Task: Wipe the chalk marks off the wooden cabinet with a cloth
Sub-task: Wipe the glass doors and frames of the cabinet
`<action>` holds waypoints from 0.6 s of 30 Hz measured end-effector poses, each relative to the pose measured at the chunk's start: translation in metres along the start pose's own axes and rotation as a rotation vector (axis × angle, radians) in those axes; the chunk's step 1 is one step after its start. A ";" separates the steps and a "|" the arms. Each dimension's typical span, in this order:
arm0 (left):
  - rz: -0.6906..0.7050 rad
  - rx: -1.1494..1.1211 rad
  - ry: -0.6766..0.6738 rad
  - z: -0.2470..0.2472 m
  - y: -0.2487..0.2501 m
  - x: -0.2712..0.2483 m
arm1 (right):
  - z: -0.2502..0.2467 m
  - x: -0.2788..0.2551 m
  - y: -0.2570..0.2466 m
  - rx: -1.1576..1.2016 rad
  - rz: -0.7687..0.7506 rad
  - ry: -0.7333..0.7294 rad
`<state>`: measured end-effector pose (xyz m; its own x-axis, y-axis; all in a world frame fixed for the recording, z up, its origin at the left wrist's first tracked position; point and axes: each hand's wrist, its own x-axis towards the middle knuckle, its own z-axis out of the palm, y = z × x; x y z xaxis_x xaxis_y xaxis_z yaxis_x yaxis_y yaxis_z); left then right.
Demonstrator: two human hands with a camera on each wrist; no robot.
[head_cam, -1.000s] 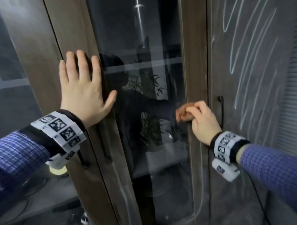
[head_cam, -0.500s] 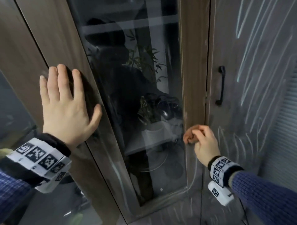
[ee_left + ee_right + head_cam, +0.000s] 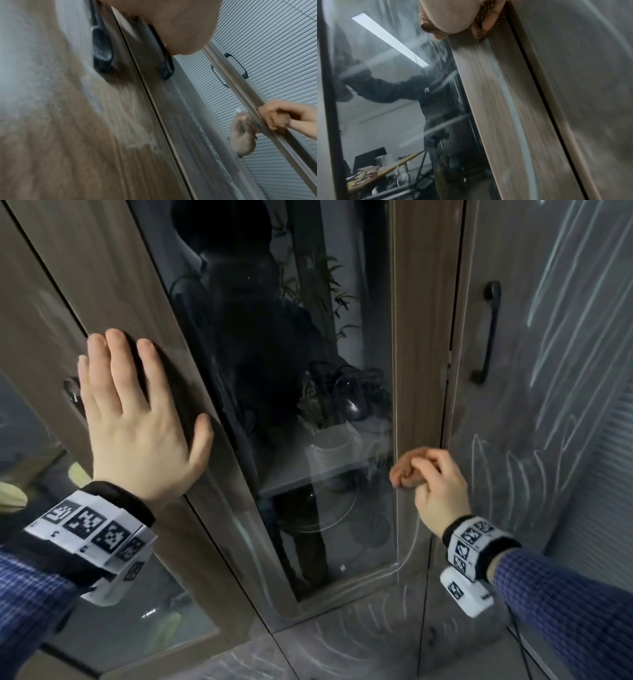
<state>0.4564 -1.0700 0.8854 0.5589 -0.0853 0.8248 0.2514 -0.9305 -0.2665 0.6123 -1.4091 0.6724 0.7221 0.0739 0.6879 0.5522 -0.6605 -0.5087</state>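
On the wooden cabinet [image 3: 416, 337], the right hand [image 3: 436, 491] squeezes a small brown cloth [image 3: 406, 474] in curled fingers. It pokes out past the knuckles and touches the door's wood strip beside the glass [image 3: 291, 405]. White chalk marks [image 3: 555, 313] streak the next door. The left hand [image 3: 137, 422] lies flat, fingers straight, holding nothing.

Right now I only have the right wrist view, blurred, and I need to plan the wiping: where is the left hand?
Observer: The left hand lies flat, fingers straight, on the wooden frame left of the glass.
Operator: I see my cloth. Any chalk beyond my view?
Observer: Yes, long chalk marks cover the right door, beside its black handle.
Operator: And lower down?
Observer: Curved chalk strokes show on the lower panel below the glass.
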 end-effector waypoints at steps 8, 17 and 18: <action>-0.022 -0.038 -0.052 0.002 0.004 -0.003 | 0.026 -0.076 0.028 -0.041 0.111 -0.216; -0.076 -0.106 -0.095 0.001 0.007 -0.005 | -0.003 0.030 -0.047 0.041 -0.117 0.198; -0.090 -0.103 -0.093 0.003 0.006 -0.005 | 0.001 0.025 -0.040 0.013 -0.132 0.189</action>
<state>0.4576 -1.0737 0.8778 0.6100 0.0291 0.7919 0.2243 -0.9648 -0.1374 0.6083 -1.3799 0.7093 0.5531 0.0173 0.8329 0.6430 -0.6446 -0.4136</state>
